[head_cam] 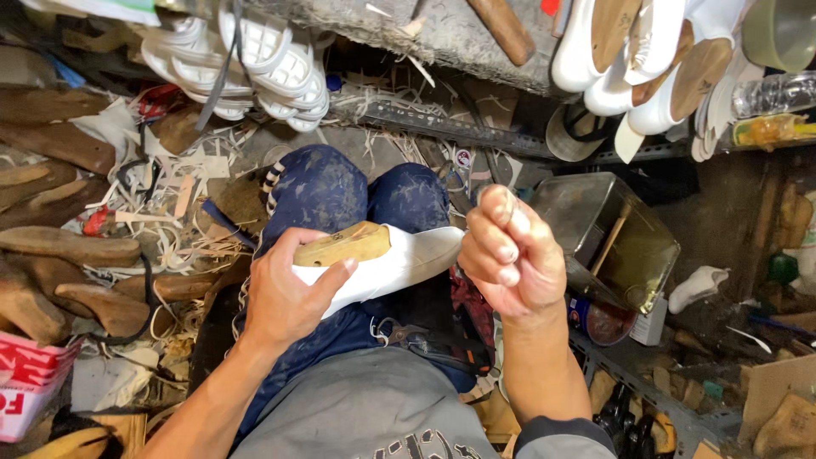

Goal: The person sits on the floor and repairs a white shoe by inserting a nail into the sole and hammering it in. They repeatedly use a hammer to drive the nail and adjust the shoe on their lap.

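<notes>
Head view: left hand (285, 297) grips white shoe (399, 263) — right hand (510, 259) curled, empty, clear above knee.

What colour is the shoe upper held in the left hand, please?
White, over a tan wooden last; the shoe upper shows best in the head view.

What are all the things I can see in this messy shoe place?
White shoe upper on wooden last: one, white over tan, on the lap.
White sandal soles: a stack, white, top left.
White shoes with tan insoles: several, top right.
Wooden lasts: many, brown, piled at left.
Metal tin: one, dull grey-green, at right.
Scraps: many, pale strips, on the floor.
Blue trousers: one pair, dusty, centre.
Left hand: grips the shoe.
Right hand: raised, fingers curled, contents unclear.
</notes>
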